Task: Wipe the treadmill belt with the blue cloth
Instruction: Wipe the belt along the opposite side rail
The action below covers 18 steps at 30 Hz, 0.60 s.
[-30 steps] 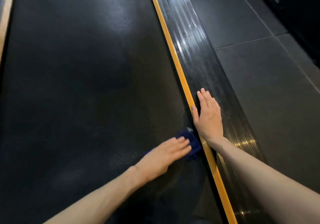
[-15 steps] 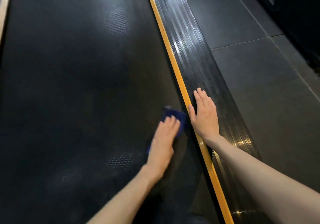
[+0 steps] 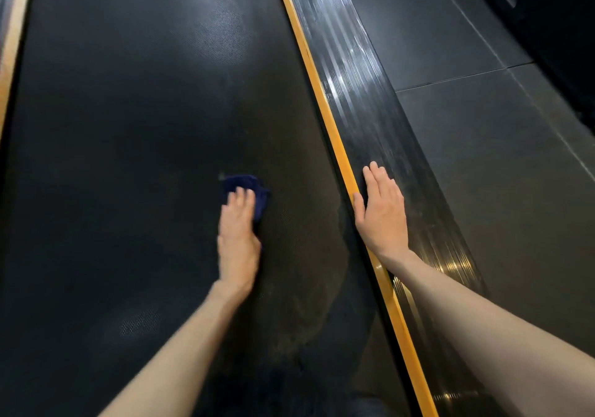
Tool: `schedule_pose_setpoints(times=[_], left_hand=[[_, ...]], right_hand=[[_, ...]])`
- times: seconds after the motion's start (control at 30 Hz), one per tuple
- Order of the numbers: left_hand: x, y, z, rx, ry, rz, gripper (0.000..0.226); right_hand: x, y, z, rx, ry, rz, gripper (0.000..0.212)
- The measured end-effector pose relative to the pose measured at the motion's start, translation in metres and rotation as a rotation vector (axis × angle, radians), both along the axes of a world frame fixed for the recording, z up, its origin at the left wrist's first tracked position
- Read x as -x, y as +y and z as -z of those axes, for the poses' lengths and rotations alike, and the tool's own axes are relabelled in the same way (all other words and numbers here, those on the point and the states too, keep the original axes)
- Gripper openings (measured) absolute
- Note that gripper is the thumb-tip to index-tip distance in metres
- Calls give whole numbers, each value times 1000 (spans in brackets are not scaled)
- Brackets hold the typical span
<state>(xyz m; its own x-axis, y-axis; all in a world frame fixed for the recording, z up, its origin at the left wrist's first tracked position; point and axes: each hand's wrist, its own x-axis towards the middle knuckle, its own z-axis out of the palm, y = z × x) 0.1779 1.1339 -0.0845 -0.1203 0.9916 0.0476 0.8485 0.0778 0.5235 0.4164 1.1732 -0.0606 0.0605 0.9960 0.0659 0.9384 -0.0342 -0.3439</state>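
The black textured treadmill belt (image 3: pixel 128 159) fills the left and middle of the head view. A small dark blue cloth (image 3: pixel 244 188) lies bunched on the belt, mostly hidden under my fingers. My left hand (image 3: pixel 238 233) presses flat on the cloth with straight fingers, slightly blurred. My right hand (image 3: pixel 383 213) rests flat, fingers straight, on the glossy black ribbed side rail (image 3: pixel 354 78), its thumb at the yellow strip (image 3: pixel 322 107).
A second orange strip (image 3: pixel 13 46) borders the belt at the far left. Dark grey floor tiles (image 3: pixel 483 143) lie to the right of the rail. A dark machine base (image 3: pixel 553 14) stands at the top right.
My left hand has slid the cloth away from the yellow strip, leftward and forward toward the belt's middle. My right hand has stayed on the side rail.
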Motion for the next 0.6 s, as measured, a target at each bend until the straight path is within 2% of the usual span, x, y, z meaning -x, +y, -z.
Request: schedule_pose_setpoints(times=[0.17, 0.23, 0.27, 0.3, 0.37, 0.5, 0.57, 0.6], left_hand=[[-94, -65, 1, -55, 39, 569, 76], [-97, -69, -3, -14, 108, 738, 75], [-90, -64, -2, -69, 165, 760, 70], [-81, -55, -1, -98, 219, 750, 65], [-53, -31, 1, -107, 243, 587, 66], [5, 12, -1, 17, 147, 267, 88], [-3, 11, -5, 21, 102, 292, 90], [-12, 1, -4, 2, 90, 405, 88]], right_hand=[[-1, -2, 2, -23, -29, -17, 50], [-3, -1, 1, -23, -26, -33, 50], [-3, -1, 2, -19, -19, -39, 50], [-4, -1, 2, -15, -13, -41, 51], [-5, -1, 2, -4, -4, -36, 51], [-3, 0, 2, 2, -8, -25, 51], [-2, 0, 3, 4, -25, -12, 51], [-2, 0, 2, 5, -33, -10, 51]])
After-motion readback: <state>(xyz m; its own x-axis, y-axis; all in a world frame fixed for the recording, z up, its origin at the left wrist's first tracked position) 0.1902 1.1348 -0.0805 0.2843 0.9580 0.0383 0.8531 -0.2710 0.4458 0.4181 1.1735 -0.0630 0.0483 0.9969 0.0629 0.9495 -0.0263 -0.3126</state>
